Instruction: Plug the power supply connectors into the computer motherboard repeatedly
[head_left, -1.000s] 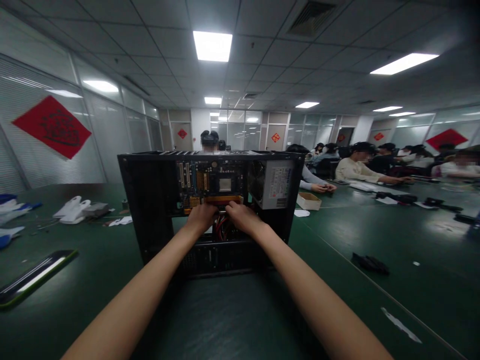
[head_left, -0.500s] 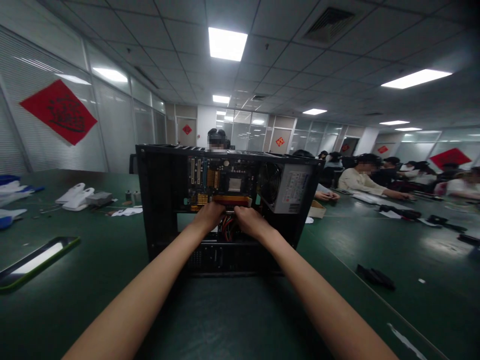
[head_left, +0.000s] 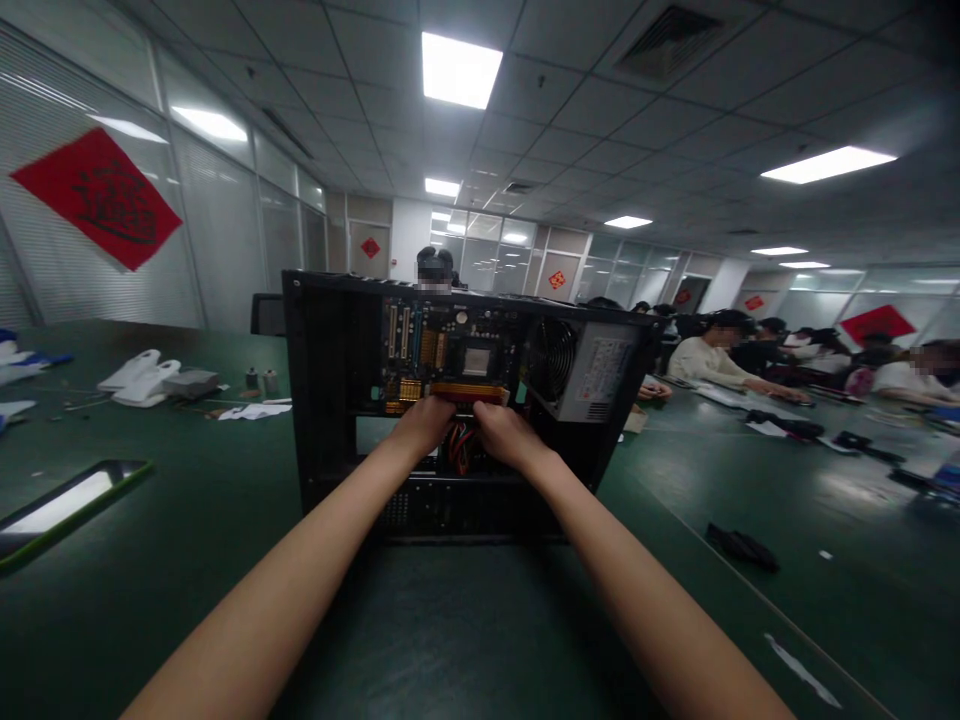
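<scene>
An open black computer case (head_left: 322, 390) stands upright on the green table (head_left: 465, 620), its motherboard (head_left: 442, 355) facing me. A power supply with a fan (head_left: 581, 370) fills its upper right. My left hand (head_left: 424, 425) and my right hand (head_left: 506, 435) reach inside side by side, fingers curled onto the orange memory slots (head_left: 466, 392) at the board's lower edge. Red cables (head_left: 461, 455) hang just below, between the hands. What the fingertips press or pinch is hidden behind the knuckles.
A phone in a green case (head_left: 67, 505) lies at the left. White parts and papers (head_left: 150, 380) sit at the far left. A black object (head_left: 742, 545) lies to the right. Several people sit working at the table's right side (head_left: 720, 355); another sits behind the case.
The view has drifted slightly, so the case sits a little more to the right and nearer. Both hands stay at the memory slots, nearly unmoved.
</scene>
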